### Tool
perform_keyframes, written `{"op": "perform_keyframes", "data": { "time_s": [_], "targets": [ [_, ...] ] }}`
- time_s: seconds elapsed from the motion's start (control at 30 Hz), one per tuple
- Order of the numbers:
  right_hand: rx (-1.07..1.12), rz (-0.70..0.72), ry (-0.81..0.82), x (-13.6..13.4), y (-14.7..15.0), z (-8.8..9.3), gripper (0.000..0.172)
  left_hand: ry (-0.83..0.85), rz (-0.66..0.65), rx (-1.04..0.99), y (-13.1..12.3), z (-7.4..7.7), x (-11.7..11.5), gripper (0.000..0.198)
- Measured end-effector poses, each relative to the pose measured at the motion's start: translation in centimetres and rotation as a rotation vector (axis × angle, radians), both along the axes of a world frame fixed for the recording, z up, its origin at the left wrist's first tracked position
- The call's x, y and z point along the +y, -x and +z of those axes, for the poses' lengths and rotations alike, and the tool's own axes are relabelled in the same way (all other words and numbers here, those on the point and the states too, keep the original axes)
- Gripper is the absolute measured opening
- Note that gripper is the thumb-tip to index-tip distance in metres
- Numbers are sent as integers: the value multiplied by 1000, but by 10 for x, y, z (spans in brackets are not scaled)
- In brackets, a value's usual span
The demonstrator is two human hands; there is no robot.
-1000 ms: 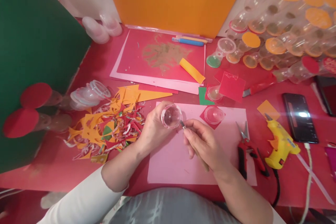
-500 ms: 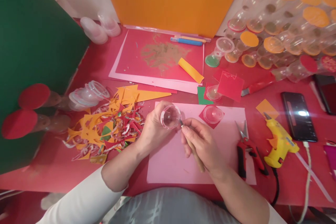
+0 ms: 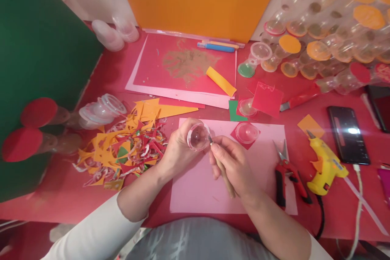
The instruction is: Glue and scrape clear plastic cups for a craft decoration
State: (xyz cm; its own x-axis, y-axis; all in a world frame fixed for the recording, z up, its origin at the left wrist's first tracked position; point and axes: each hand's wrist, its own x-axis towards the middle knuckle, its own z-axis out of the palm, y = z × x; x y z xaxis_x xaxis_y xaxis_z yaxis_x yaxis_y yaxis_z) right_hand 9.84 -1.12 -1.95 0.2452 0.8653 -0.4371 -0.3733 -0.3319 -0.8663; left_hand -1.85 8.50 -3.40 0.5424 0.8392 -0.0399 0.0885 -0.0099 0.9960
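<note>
My left hand is closed around a small clear plastic cup, its round mouth tilted up toward me. My right hand grips a slim wooden-handled tool. The tool's short dark metal tip meets the cup's right rim; what kind of tip it is stays too small to tell. Both hands are above a pink sheet. Just beyond my right hand, another clear cup sits on a red paper square. A further clear cup stands behind it, partly covered by a red square.
Paper scraps are heaped left of my hands. To the right lie red-handled snips with blades apart, a yellow glue gun and a phone. Joined clear cups with coloured discs are stacked at the back right.
Hardly anything differs. The tool's handle and my right hand have tilted very slightly, with the tip still at the cup's rim.
</note>
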Motion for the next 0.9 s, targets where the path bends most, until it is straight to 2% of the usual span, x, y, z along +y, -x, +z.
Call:
{"op": "perform_keyframes", "data": {
  "time_s": [0.23,0.43,0.9],
  "targets": [
    [8,34,1,0,-1,1,21,-18,97,2,0,-3,-1,29],
    [-5,35,38,1,-1,1,22,0,100,62,1,-2,-3,27],
    [-8,-9,47,5,1,3,20,-1,81,52,-3,4,-3,22]
  ]
}}
